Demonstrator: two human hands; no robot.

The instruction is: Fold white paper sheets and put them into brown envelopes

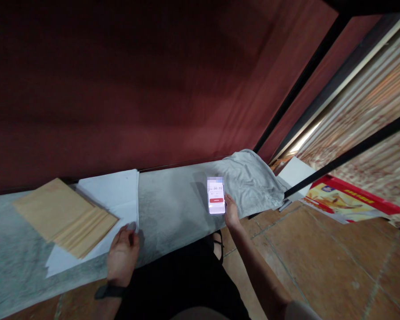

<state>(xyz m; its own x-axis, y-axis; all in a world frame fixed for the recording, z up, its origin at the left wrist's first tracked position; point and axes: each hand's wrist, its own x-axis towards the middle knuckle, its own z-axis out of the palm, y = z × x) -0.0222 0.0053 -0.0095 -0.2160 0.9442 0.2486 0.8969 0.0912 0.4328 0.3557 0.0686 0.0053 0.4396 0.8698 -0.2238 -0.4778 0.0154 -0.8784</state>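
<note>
My right hand (231,211) grips the right edge of a smartphone (216,195). Its lit screen shows timer digits and a red bar, and part of the screen is pixelated. The phone is over a grey cloth-covered bench (173,200); whether it touches the cloth I cannot tell. My left hand (122,253), wearing a dark wristband, is loosely curled at the lower right corner of a stack of white paper sheets (110,189). A gap shows between its thumb and fingers. A fanned pile of brown paper envelopes (66,218) lies on the sheets, left of that hand.
A dark red wall (136,89) rises behind the bench. Crumpled cloth (250,178) bunches at its right end, near black metal bars (306,71). A red and yellow printed box (350,200) and a white board (295,175) stand beyond, over the tiled floor (313,249).
</note>
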